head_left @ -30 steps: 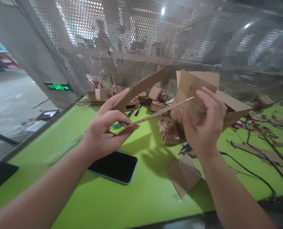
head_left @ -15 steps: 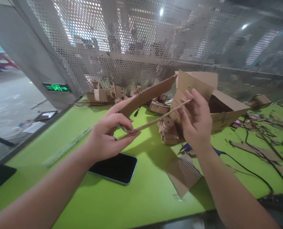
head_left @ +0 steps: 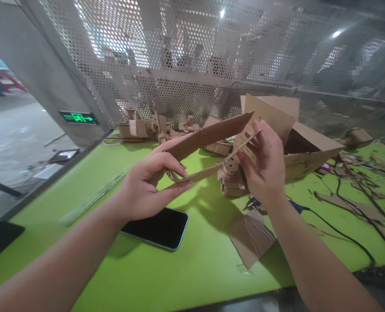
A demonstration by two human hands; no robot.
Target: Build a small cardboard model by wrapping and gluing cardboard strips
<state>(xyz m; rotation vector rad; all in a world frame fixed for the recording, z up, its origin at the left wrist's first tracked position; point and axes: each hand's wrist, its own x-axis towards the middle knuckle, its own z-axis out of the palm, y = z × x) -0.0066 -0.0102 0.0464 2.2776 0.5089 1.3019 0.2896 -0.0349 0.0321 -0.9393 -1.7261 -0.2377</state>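
On the near part of the green tabletop lies a smartphone, its dark screen up, partly below the left hand. To its right sits a flat piece of cardboard with exposed ridges. Above them the left hand is narrowed, thumb and fingers pinching the bent end of a folded cardboard strip. The right hand is narrowed too — its thumb and fingertips grip the free end of the strip's lower flap. The strip is held off the tabletop, its two flaps spread in a V. A clear ruler lies left of the left hand; a blue-handled tool with a black cable lies partly behind the right wrist. Farther back stand a small cardboard model with a round top and an open cardboard box — beyond them, a perforated metal screen.
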